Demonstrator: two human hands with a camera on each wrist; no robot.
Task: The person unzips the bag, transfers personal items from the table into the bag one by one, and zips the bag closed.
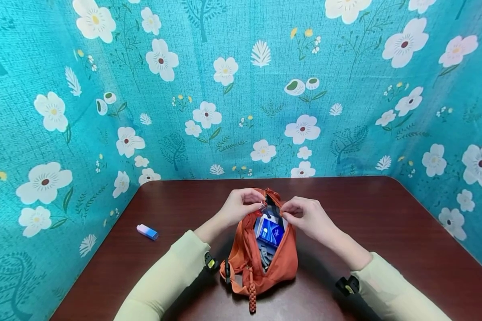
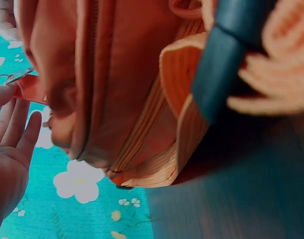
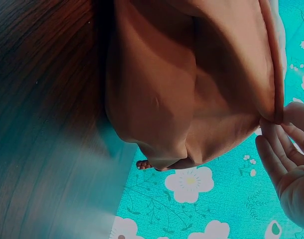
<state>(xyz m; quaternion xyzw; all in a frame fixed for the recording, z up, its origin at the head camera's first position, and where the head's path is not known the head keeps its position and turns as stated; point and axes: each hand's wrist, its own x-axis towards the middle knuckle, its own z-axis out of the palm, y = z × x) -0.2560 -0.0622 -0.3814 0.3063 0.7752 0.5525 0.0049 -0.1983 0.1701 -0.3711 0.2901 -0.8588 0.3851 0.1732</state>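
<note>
An orange fabric bag [image 1: 286,256] with a strap and a black buckle [image 2: 224,64] stands unzipped on the table. Inside its mouth show a blue-and-white packet [image 1: 271,232] and some grey items lower down. My left hand [image 1: 238,206] is at the far left of the opening, pinching a keychain with a metal ring and a red tag [image 2: 32,89]. Across the opening, my right hand [image 1: 309,218] pinches the bag's edge [image 3: 277,112] between thumb and fingers. A braided orange zipper pull [image 1: 252,292] hangs at the near end.
On the dark wooden table [image 1: 176,200], a small pink-to-blue stick-like item [image 1: 147,232] lies to the left. Floral turquoise cloth [image 1: 241,111] surrounds the table's back and sides. A black band sits on each wrist.
</note>
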